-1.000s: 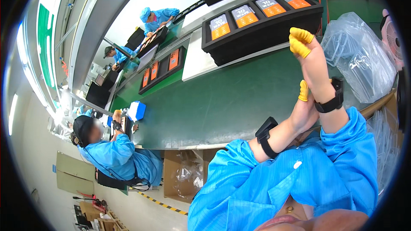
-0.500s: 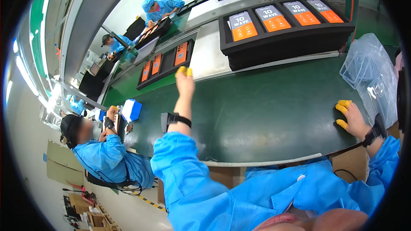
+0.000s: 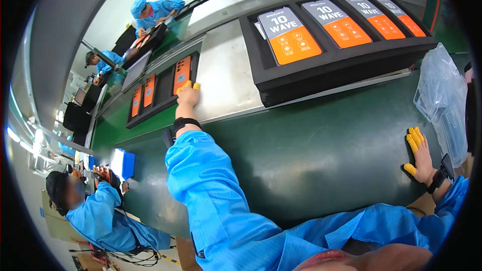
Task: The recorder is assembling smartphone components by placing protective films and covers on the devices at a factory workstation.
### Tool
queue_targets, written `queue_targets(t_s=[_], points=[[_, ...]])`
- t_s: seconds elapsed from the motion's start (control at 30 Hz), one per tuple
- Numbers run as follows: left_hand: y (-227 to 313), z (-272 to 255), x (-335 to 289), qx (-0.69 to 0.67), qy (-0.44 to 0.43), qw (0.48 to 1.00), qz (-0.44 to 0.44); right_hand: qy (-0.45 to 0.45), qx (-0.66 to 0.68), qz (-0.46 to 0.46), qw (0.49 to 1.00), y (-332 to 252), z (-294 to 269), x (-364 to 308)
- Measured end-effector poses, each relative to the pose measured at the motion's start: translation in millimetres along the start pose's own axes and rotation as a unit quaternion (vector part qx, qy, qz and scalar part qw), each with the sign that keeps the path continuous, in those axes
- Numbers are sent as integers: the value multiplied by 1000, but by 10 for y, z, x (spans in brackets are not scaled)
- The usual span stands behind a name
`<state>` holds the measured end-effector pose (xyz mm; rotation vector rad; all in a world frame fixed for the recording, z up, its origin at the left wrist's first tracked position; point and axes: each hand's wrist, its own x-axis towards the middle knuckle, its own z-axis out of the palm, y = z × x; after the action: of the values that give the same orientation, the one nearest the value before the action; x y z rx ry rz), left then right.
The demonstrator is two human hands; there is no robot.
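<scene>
My left hand [image 3: 188, 97], in yellow finger cots, reaches to a black foam tray [image 3: 164, 86] at the left. Its fingers are bent round the near end of an orange phone [image 3: 182, 73] in the tray's right slot; the fingertips are partly hidden. Two more orange phones, a middle one [image 3: 149, 91] and a left one [image 3: 136, 101], lie in the same tray. At the right, my right hand [image 3: 422, 154] rests open on the green worktable [image 3: 301, 155], fingers stretched out and holding nothing.
A stack of black trays [image 3: 341, 65] holds several grey-and-orange phones. A crumpled clear plastic bag [image 3: 442, 100] lies beside my right hand. A metal plate [image 3: 226, 70] sits between the trays. A co-worker [image 3: 100, 211] works at the left near a blue-and-white box [image 3: 124, 164]; others sit farther back.
My left hand has moved onto the near end of the right-hand orange phone. My view has shifted, so the trays appear farther left or larger. My right hand stays on the table.
</scene>
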<state>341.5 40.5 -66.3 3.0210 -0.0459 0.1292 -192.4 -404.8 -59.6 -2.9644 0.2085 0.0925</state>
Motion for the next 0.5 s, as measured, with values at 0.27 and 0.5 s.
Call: queue_targets(t_s=[0.27,0.5], points=[[-220,-332,-162,128,59,989,36,17,-17,-5,1000,2,3,19],[-326,-283,-426,151,61,985,65,57,-1,-19,998,-18,-26,-34]])
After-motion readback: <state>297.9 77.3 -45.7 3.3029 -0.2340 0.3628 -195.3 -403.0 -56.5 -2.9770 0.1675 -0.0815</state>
